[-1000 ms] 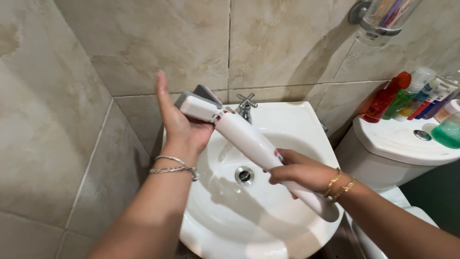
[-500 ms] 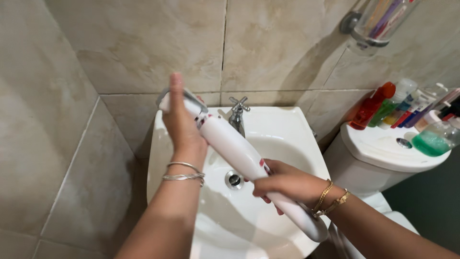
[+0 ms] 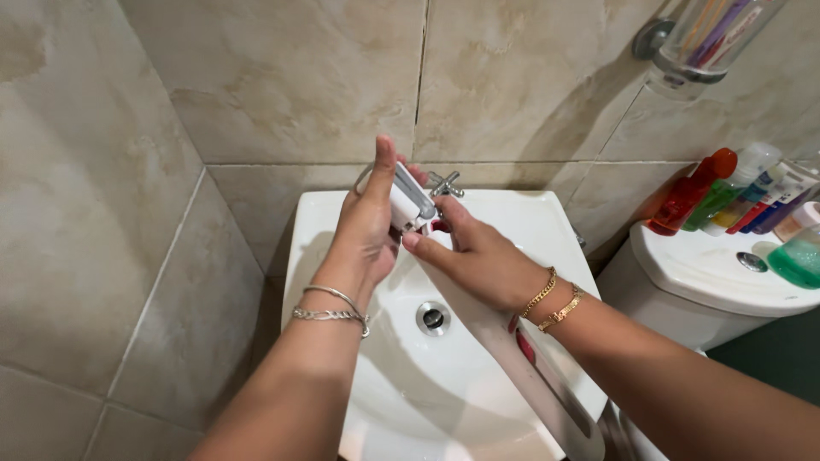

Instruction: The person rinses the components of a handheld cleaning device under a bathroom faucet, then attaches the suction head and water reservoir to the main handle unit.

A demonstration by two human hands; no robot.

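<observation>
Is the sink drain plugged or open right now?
Open, it seems: the round metal drain shows a dark hole, and the white sink holds no pooled water.

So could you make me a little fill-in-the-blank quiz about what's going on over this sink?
1. Both hands grip a long white device above the white ____.
2. The left hand wears ____ bracelets at the wrist.
3. The right hand wears ____ bracelets.
4. The bottles stand on the ____ tank lid.

Missing words: sink; silver; gold; toilet
</observation>
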